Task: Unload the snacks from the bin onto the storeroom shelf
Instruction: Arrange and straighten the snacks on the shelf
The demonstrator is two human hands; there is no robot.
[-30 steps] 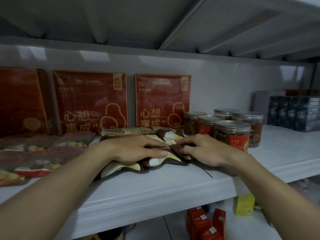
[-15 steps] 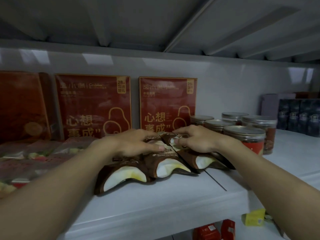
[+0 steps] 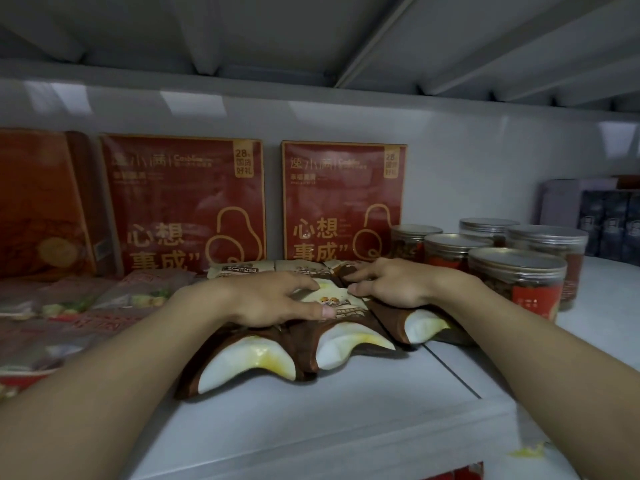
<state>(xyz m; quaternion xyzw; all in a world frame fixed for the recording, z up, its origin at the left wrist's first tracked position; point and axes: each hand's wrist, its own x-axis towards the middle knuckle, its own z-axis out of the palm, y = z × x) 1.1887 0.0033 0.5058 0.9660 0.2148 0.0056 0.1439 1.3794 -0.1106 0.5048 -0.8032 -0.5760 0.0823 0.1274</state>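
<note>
head view, and we're right up at the white shelf, where three brown snack pouches lie fanned out flat on the board, overlapping one another like roof tiles, their pale printed ends pointing toward the front edge. they sit just in front of the two red gift boxes standing against the back wall, and close to the cluster of clear jars on the right. these pouches look light and soft, puffed a little with air, with a glossy film that i'd judge slippery, so they will likely slide over each other and over the smooth shelf at a nudge; whatever is inside may well crush, so a flat palm or a pinch on the sealed edge seems kinder than a squeeze in the middle. the left hand lies palm down across the left and middle pouches, fingers spread and loosely curved, thumb along the near side, pressing on them rather than wrapped round anything. the right hand rests flat on the right pouch, fingers stretched toward the back and reaching another pale packet lying further in, thumb tucked toward the middle pouch; it too is spread wide, closed on nothing. the right wrist passes just beside the nearest jar, so a careless sweep there could knock it. the bin is not in view. flat mixed-colour packets lie at far left, apart from the hands.
</note>
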